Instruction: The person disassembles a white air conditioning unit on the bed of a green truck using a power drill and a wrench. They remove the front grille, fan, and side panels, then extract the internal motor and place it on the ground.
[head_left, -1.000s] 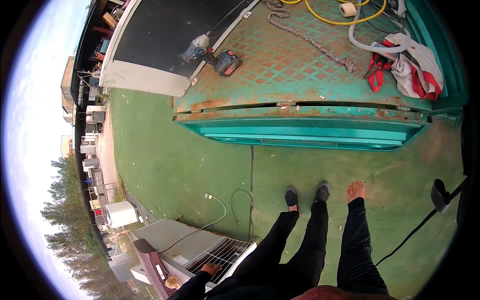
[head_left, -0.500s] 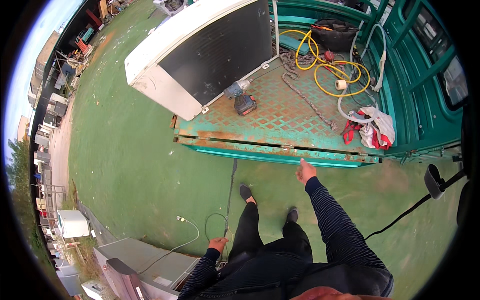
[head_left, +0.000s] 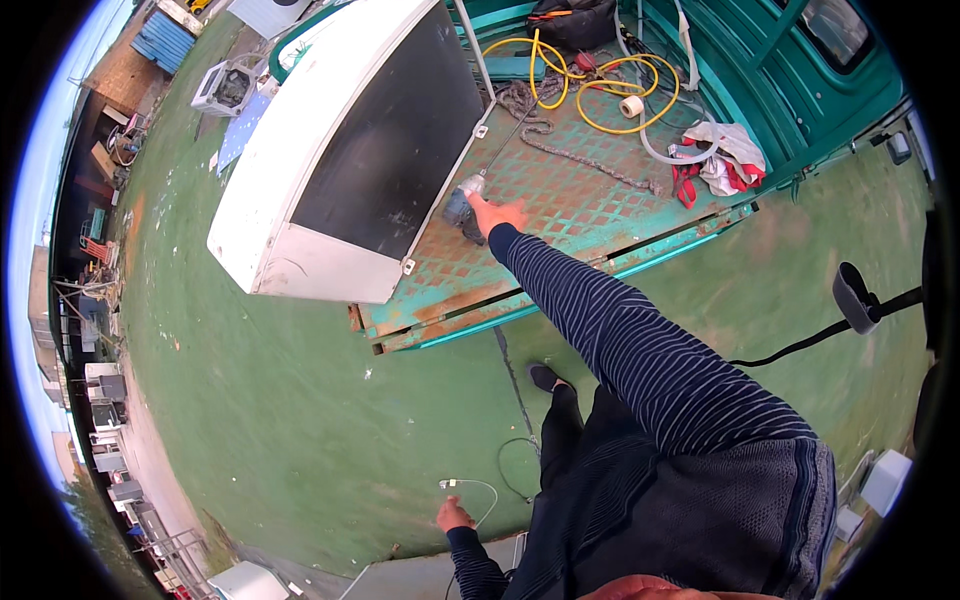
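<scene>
On the rusty green truck bed [head_left: 590, 150], my right hand [head_left: 500, 213] is closed around the handle of a cordless impact wrench [head_left: 460, 205] with a silver nose and a dark battery. My fingers partly hide its grip. Beside the tool stands a large white metal unit [head_left: 330, 262] with a dark panel, leaning over the bed's left edge. Low over the green ground hangs my left hand [head_left: 454, 515], fingers loosely apart and holding nothing I can see. A pale cable [head_left: 485, 488] with a plug lies close to it.
A yellow hose [head_left: 610, 130], a thick rope [head_left: 585, 160], a tape roll [head_left: 631, 106] and a red-and-white cloth [head_left: 730, 160] lie on the bed. A black bag [head_left: 575, 22] sits at its far end. A grey cabinet [head_left: 410, 578] stands behind my left hand.
My right hand has gone from below the bed's near edge up and left onto the impact wrench. My body has leaned toward the bed. The left hand stays low.
</scene>
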